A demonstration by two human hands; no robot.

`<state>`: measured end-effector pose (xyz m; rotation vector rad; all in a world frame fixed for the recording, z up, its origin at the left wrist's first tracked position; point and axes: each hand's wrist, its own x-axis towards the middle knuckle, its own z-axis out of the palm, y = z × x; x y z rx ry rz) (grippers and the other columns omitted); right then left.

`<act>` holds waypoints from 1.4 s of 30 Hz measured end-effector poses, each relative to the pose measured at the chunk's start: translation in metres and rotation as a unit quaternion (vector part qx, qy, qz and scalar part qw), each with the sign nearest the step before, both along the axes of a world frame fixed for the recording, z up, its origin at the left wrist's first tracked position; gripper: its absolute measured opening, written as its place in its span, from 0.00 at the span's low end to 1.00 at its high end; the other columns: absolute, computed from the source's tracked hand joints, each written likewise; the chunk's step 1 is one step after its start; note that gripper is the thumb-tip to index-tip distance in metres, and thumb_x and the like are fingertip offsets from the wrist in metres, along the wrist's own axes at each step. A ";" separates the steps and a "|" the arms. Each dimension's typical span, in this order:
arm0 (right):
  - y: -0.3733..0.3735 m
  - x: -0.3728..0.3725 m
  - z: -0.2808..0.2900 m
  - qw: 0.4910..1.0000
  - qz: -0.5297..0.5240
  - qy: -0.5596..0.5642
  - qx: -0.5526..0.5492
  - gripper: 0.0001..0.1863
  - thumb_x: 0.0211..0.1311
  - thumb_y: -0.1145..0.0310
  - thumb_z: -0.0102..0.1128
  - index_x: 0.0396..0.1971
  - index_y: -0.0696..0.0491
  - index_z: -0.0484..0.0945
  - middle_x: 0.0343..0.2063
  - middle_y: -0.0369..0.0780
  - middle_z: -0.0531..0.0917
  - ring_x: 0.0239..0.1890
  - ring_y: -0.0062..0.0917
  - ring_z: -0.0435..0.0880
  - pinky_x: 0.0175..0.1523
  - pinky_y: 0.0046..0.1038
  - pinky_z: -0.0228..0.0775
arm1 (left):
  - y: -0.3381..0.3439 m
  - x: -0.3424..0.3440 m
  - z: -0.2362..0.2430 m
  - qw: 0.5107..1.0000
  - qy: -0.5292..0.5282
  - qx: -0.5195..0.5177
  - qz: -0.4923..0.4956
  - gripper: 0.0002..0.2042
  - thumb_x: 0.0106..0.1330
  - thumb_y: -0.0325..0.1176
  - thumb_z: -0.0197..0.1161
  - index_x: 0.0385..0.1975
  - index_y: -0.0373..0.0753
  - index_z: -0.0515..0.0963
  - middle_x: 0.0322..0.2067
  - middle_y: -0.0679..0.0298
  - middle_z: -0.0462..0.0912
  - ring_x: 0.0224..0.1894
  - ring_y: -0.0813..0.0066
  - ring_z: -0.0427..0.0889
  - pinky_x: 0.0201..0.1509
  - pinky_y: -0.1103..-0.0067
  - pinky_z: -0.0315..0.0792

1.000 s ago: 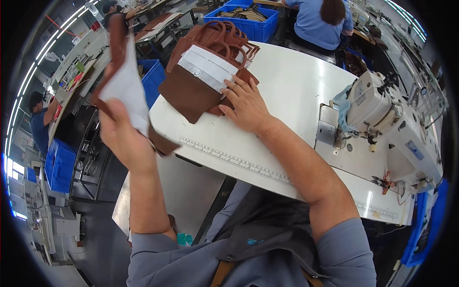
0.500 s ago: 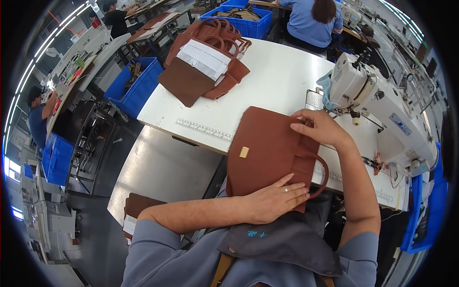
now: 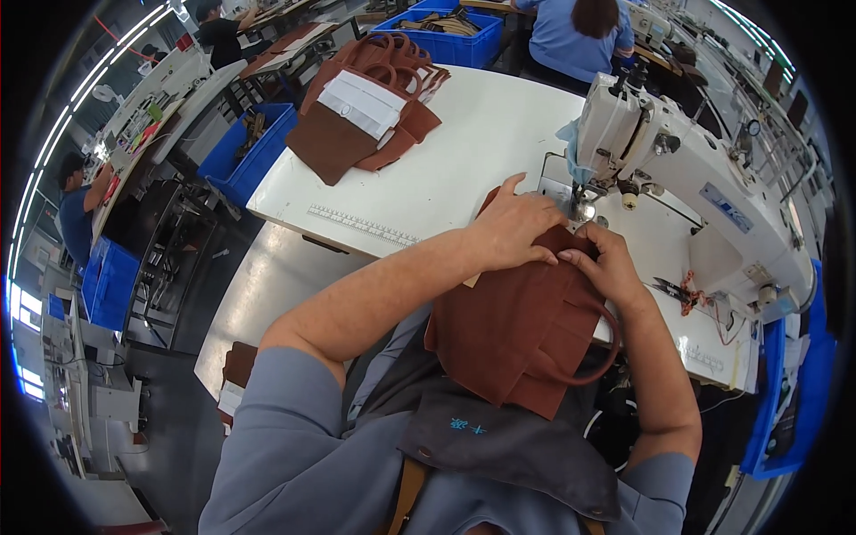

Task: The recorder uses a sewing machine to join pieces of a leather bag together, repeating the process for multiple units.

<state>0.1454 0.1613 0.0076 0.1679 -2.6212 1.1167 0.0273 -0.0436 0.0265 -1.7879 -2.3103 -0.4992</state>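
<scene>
A brown bag piece with a looped handle [image 3: 499, 330] lies over my lap and the table's front edge, its top by the presser foot [image 3: 584, 208] of a white sewing machine [image 3: 727, 214]. My left hand [image 3: 519, 227] grips its upper part, fingers bent over it. Close beside it, my right hand [image 3: 604, 266] pinches the bag's top edge with thumb and index finger just below the needle area. Light blue cloth [image 3: 571, 147] hangs on the machine's left side. To the right of my right hand lie dark scissors [image 3: 669, 290] with an orange wrapping.
A stack of brown bag pieces [image 3: 352, 120] with white cards sits on the white table [image 3: 473, 125]. Blue bins [image 3: 241, 169] stand left, behind [image 3: 455, 45] and at right [image 3: 771, 392]. Co-workers sit left [image 3: 76, 201] and ahead [image 3: 571, 49]. A lower surface [image 3: 241, 303] adjoins at lower left.
My right hand left the stack, and the bag swung from my left hand onto my lap. Since then the bag's top and both hands have moved up to the machine.
</scene>
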 end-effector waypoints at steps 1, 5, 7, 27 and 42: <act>0.003 0.001 -0.001 1.000 -0.001 -0.001 -0.002 0.18 0.55 0.62 0.78 0.33 0.58 0.78 0.29 0.43 0.81 0.31 0.33 0.78 0.39 0.31 0.72 | 0.003 0.000 0.011 1.000 -0.001 -0.002 -0.001 0.26 0.57 0.52 0.72 0.53 0.45 0.80 0.49 0.61 0.83 0.56 0.67 0.80 0.71 0.62 0.60; 0.002 0.004 0.004 1.000 -0.009 -0.012 -0.010 0.19 0.51 0.64 0.80 0.32 0.58 0.78 0.27 0.42 0.81 0.29 0.33 0.79 0.38 0.31 0.72 | 0.003 0.009 0.044 0.995 0.009 -0.062 0.074 0.15 0.54 0.50 0.75 0.26 0.44 0.85 0.25 0.66 0.85 0.34 0.65 0.84 0.56 0.71 0.66; 0.002 0.004 0.002 1.000 -0.004 -0.007 0.013 0.20 0.49 0.64 0.81 0.31 0.58 0.78 0.26 0.42 0.81 0.29 0.33 0.79 0.38 0.32 0.72 | -0.003 0.019 0.058 0.982 0.072 -0.145 0.092 0.14 0.57 0.48 0.73 0.27 0.43 0.86 0.25 0.62 0.85 0.33 0.62 0.85 0.49 0.69 0.72; -0.012 0.015 0.020 0.949 0.086 0.256 0.161 0.17 0.54 0.54 0.73 0.30 0.49 0.77 0.30 0.37 0.79 0.28 0.35 0.81 0.33 0.34 0.72 | -0.005 0.004 0.013 0.901 -0.432 0.027 -0.039 0.11 0.63 0.33 0.73 0.38 0.34 0.82 0.32 0.62 0.86 0.36 0.75 0.81 0.42 0.78 0.75; -0.040 0.047 0.033 0.984 -0.042 0.158 0.066 0.09 0.58 0.68 0.70 0.34 0.53 0.79 0.28 0.40 0.83 0.29 0.33 0.83 0.34 0.32 0.73 | -0.023 0.038 0.027 0.918 -0.361 0.160 -0.044 0.06 0.60 0.24 0.72 0.34 0.34 0.81 0.34 0.63 0.84 0.36 0.78 0.80 0.44 0.78 0.75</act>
